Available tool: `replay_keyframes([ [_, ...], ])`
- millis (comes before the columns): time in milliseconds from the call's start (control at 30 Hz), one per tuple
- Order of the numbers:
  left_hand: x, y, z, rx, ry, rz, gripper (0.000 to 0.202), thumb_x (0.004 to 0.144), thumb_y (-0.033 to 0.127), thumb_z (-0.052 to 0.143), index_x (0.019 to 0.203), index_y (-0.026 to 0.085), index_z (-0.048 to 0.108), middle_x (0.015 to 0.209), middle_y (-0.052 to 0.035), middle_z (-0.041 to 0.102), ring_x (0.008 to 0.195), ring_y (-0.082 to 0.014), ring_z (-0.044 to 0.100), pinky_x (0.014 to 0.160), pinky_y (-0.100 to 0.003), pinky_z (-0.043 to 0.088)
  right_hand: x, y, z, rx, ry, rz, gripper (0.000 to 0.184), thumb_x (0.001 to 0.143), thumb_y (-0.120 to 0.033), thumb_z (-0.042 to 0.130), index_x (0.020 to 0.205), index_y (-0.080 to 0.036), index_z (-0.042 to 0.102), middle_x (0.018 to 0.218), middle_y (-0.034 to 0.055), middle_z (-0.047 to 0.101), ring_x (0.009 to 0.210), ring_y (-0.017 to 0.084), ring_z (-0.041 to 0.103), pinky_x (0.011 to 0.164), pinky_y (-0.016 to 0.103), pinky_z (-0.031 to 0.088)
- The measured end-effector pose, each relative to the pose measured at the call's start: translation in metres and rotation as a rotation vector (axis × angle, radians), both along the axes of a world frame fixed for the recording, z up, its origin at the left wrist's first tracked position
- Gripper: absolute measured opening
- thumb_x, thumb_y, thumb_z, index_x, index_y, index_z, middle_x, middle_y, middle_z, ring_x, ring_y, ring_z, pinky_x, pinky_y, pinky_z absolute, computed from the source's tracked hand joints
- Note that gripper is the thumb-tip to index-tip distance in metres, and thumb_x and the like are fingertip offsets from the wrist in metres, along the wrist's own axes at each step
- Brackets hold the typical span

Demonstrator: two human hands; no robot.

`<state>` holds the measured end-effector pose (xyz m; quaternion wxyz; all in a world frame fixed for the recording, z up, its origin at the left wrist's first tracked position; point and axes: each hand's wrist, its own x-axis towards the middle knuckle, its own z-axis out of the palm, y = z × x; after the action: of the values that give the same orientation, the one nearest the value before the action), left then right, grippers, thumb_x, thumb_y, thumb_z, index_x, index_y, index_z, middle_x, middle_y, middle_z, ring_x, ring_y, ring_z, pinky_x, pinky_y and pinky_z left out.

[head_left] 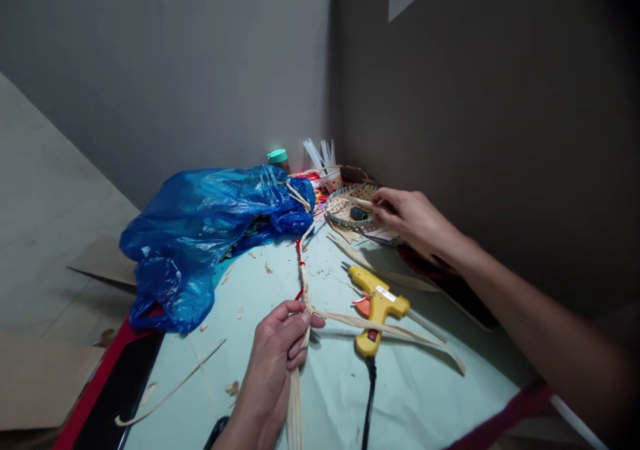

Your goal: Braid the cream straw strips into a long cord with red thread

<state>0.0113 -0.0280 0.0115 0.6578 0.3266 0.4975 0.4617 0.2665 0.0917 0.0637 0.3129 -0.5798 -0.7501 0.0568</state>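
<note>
My left hand (283,340) pinches a braid (306,290) of pale, straw-like fibre at the front middle of the table. Loose strands (400,330) run from the braid to the right, and others hang down below my fingers. A red tie (300,253) is wound round the braid's far part. Over the round woven basket (345,220) at the back right is my right hand (400,213), its thumb and fingers closed on a pale fibre strip (357,202). A dark spool-like object (359,213) lies in the basket beside those fingertips.
A yellow glue gun (377,303) with a black cord lies right of my left hand. A blue plastic bag (215,217) covers the back left. Behind are a cup (331,180) of glue sticks and a green-lidded jar (278,158). Walls stand close behind and right.
</note>
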Motion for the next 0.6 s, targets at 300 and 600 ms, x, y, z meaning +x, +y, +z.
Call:
replay_keyframes([
  [300,0.0,-0.003,0.0,0.039,0.007,0.016,0.022,0.079,0.026,0.066,0.089,0.012,0.052,0.084,-0.0099,0.068,0.045,-0.0003,0.022,0.042,-0.017,0.013,-0.021,-0.051,0.012,-0.591,0.483,0.538,0.03,0.087,-0.037,0.05,0.112,-0.02,0.044,0.075,0.0016,0.066,0.059,0.014,0.058,0.054,0.023,0.042],
  [600,0.004,-0.004,0.001,0.1,0.003,0.057,0.019,0.08,0.025,0.065,0.089,0.012,0.052,0.083,-0.0071,0.067,0.045,0.0001,0.029,0.041,-0.016,0.017,-0.07,-0.143,-0.024,-0.269,0.145,0.415,0.009,0.093,-0.02,0.041,0.1,-0.022,0.046,0.068,-0.0023,0.058,0.056,0.011,0.051,0.054,0.021,0.038],
])
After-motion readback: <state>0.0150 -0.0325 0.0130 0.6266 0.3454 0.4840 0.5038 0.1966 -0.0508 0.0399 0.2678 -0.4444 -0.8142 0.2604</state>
